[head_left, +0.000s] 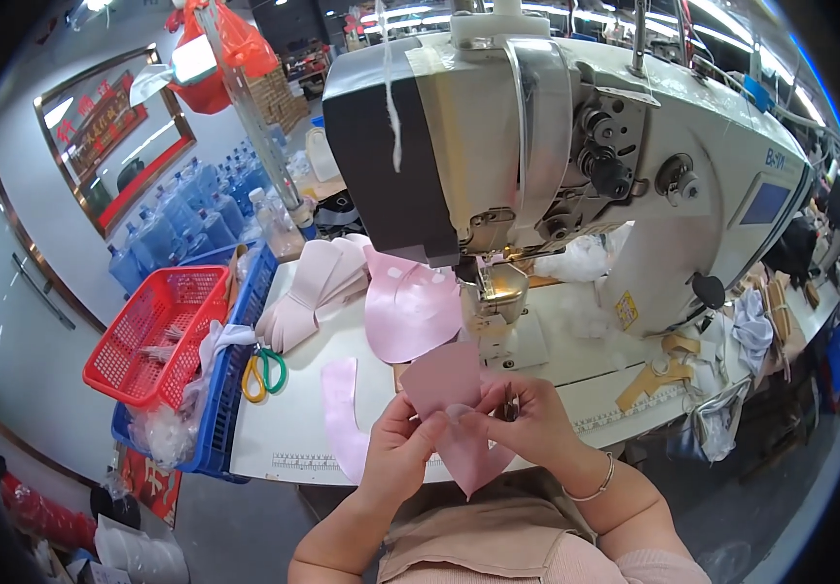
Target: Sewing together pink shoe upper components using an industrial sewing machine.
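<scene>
Both hands meet in front of the sewing machine [585, 146], near the table's front edge. My left hand [403, 440] pinches the left edge of a pink leather-like piece [446, 375], thumb on top. From the other side my right hand [525, 420] grips the same piece, its thumb near the left one. A small dark metal tool, perhaps thread snips [510, 401], shows at the right fingers; its full shape is hidden. The piece is bent, with a pointed end [468, 472] hanging toward me. A curved pale pink strip [340, 414] lies left of my left hand.
Shiny pink pieces [410, 311] and a fanned stack of pale pieces [313, 292] lie left of the needle area. Green-and-yellow-handled scissors [264, 375] rest by a blue crate [215, 428] and red basket [113, 365]. Tan scraps [658, 375] lie right.
</scene>
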Motion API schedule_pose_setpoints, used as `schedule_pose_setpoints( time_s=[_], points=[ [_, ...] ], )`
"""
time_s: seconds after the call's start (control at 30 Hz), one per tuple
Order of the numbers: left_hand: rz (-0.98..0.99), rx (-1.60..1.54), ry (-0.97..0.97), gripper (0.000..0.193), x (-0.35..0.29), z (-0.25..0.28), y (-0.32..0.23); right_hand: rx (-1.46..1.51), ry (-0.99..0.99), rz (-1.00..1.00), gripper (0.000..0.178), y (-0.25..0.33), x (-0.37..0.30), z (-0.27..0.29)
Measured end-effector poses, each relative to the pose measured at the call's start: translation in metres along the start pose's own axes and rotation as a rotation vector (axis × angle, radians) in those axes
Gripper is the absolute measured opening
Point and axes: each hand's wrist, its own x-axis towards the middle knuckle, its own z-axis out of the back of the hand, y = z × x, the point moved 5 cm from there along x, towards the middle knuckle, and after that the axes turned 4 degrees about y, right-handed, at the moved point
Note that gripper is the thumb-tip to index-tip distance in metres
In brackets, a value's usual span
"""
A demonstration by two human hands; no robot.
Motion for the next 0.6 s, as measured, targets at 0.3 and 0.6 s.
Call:
schedule_pose_setpoints(
  time_s=[0.3,0.6],
  points=[
    [0.135,0.068,-0.006,0.035,0.020,0.013,0.007,0.027,0.035,-0.042,0.019,-0.014,0.001,0.011],
    [0.094,0.066,-0.051,0.033,0.045,0.011,0.019,-0.244,0.100,-0.106,0.022,-0.023,0.011,0.026]
  ],
)
